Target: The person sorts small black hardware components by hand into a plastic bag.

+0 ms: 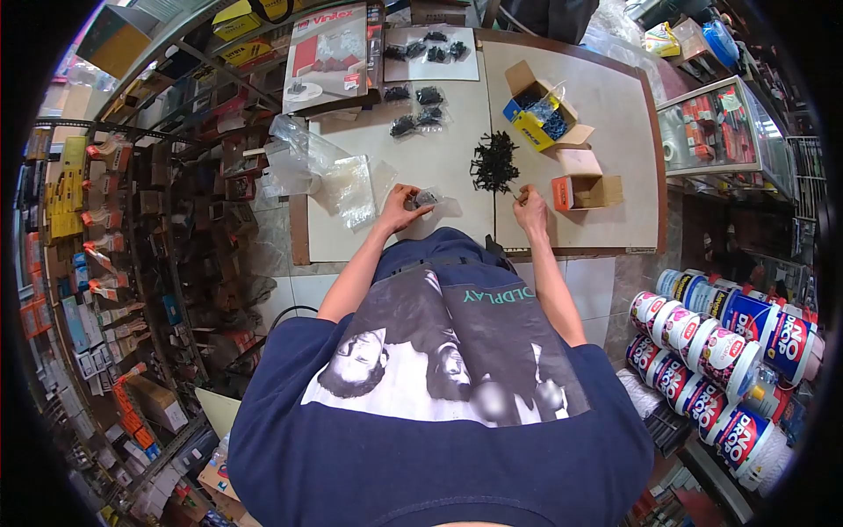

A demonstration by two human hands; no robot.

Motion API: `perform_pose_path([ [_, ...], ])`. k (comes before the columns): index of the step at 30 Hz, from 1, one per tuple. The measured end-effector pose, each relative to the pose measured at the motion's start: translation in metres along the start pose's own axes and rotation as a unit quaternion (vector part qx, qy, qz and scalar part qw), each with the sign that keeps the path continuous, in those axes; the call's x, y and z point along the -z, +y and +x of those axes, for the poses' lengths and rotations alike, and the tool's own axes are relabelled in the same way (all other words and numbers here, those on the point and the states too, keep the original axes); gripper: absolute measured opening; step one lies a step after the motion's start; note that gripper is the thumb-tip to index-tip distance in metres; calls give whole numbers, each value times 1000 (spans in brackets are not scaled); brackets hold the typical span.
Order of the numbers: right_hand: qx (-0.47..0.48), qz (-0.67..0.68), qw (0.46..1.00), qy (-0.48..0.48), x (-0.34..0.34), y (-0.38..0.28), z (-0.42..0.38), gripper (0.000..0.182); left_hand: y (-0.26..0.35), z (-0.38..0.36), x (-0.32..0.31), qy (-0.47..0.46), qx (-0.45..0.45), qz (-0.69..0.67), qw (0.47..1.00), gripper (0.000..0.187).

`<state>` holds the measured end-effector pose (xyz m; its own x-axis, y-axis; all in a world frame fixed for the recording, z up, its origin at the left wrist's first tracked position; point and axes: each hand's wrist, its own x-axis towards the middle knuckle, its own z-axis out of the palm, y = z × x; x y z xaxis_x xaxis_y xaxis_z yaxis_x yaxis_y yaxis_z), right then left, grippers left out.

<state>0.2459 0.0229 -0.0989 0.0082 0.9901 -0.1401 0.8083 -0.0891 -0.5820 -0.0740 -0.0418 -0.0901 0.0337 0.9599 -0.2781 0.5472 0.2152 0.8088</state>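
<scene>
My left hand is closed on the edge of a small clear plastic bag with dark pieces inside, low over the table's near side. A loose pile of small, slender black pieces, perhaps screws, lies on the table ahead of my right hand. My right hand is beside the pile's near right edge, fingers pinched together; what they hold is too small to make out. Several filled clear bags with black pieces lie farther up the table. Empty clear plastic bags are spread left of my left hand.
An open yellow and blue box and an open orange and brown box stand right of the pile. A large Vinilex box is at the back left. Shelves of goods line the left; paint tubs are stacked at the right.
</scene>
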Motion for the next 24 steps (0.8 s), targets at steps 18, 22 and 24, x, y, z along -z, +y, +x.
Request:
perform_pose_path([
  [18, 139, 198, 958, -156, -6, -147, -19, 32, -5, 0, -3, 16, -1, -11, 1000, 54],
  [22, 84, 200, 970, -106, -3, -118, -10, 32, -8, 1, -4, 23, -10, -17, 1000, 54],
  [24, 57, 183, 978, -78, 0, -94, 0, 32, -9, 1, -3, 12, -9, -9, 1000, 56],
])
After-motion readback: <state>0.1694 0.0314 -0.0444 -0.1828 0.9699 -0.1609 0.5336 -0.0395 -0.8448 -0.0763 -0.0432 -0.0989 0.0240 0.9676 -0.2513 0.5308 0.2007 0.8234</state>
